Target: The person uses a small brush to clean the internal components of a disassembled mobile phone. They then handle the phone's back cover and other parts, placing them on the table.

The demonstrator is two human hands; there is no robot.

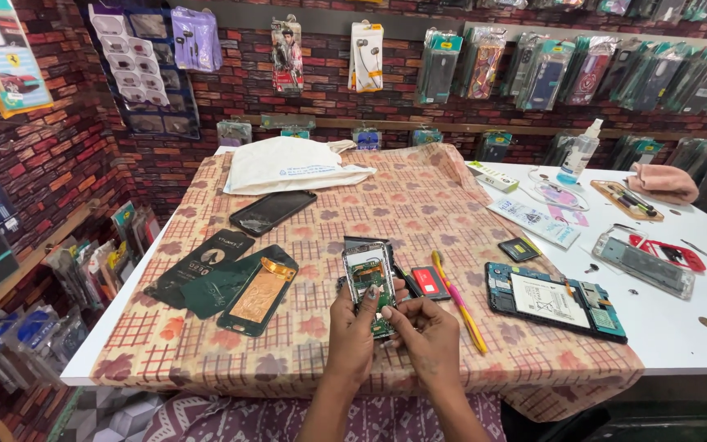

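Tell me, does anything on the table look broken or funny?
Yes. The black flat phone near the white cloth bag has a cracked-looking screen, and both hands hold an opened phone frame with green circuit board showing.

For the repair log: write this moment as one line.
left hand: holds opened phone frame with green circuit board | right hand: fingers on frame's lower edge | beside: yellow-pink slim tool on checked cloth

A matt checked cloth (419,205) with flowers covers the smooth white desk (681,327). The phone frame (370,282) shows shiny metal edges and green circuit board; the loose screen (272,212) is glossy black glass.
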